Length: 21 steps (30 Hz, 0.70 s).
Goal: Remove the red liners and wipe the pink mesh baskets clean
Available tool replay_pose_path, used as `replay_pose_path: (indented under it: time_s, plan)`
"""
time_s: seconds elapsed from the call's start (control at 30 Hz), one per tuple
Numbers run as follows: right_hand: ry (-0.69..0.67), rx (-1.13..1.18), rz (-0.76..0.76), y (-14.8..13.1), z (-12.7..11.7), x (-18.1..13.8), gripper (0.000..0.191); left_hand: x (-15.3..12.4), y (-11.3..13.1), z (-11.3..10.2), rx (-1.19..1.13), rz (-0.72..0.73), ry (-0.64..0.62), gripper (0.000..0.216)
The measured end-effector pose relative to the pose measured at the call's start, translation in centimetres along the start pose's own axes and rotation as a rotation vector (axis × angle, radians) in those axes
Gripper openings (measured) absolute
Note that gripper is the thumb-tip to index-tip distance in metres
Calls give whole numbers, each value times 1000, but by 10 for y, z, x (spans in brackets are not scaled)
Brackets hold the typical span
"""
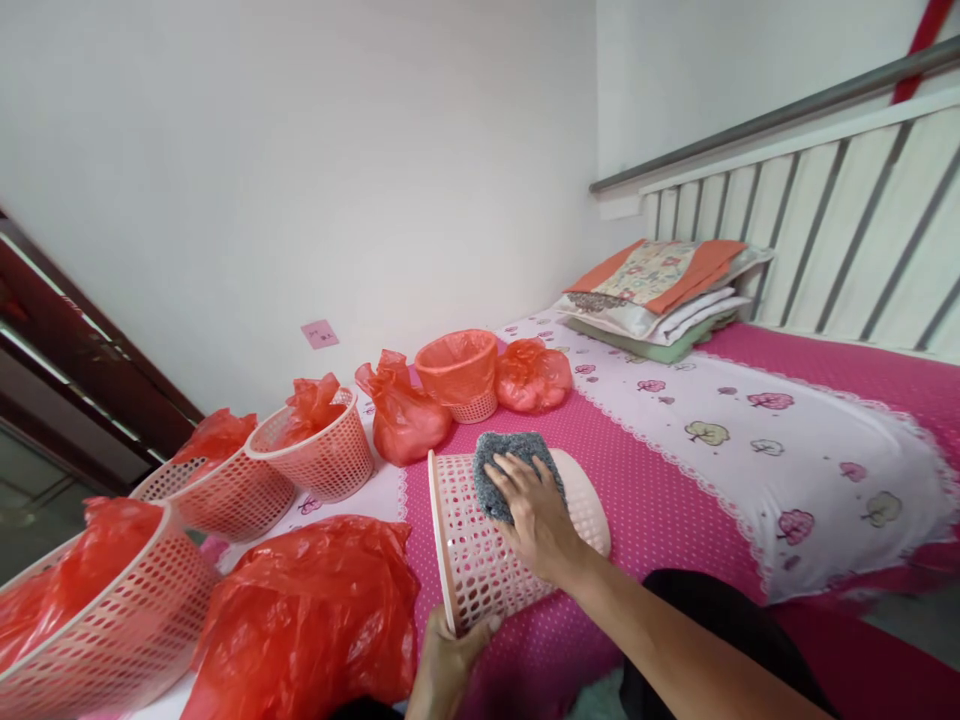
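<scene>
A pink perforated plastic basket (480, 575) lies on its side on the bed, its rim facing left and its base to the right. My left hand (454, 650) grips the lower part of the rim, thumb on the outside; some of its fingers are hidden. Spread over a grey fuzzy cloth (517, 447), my right hand (532, 505) presses it against the upper side of the basket. Just left of the basket is a crumpled red plastic bag (307, 610).
Several pink baskets with red bags, such as this near one (127, 610), stand along the left. Behind are a knotted red bag (409, 420), a lined basket (472, 408) and another red bag (532, 378). Folded bedding (660, 285) lies by the white headboard (825, 220).
</scene>
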State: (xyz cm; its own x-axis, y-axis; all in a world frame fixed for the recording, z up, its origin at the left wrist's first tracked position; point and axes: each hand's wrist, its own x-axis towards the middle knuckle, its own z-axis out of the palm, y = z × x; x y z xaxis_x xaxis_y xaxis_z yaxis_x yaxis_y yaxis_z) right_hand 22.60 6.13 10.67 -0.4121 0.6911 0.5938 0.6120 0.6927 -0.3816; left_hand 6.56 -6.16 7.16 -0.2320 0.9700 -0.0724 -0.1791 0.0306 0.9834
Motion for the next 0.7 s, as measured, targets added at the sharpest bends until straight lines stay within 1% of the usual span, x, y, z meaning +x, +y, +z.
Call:
replay_pose_path:
  time_s: [0.1,0.2,0.33,0.4,0.47,0.6,0.63,0.7]
  plan:
    - [-2,18,-9,-5,0,-4,66,8,19,2,46,2,47,51]
    - [-10,28,-24,-5,2,-8,67,18,34,6,80,-31,111,51]
    - [-5,24,-79,7,4,-11,70,27,42,12,10,-73,57,48]
    - [7,1,-69,20,4,-12,71,31,41,12,-13,-64,34,45]
    - [28,-45,3,36,3,-12,70,35,37,12,-13,-49,51,45]
    - [97,-149,203,76,4,-11,62,42,27,12,10,-20,117,58]
    - [122,-154,231,86,5,-12,59,43,25,13,14,-6,133,60]
    - [172,-124,240,101,10,-14,55,44,21,15,18,21,153,62]
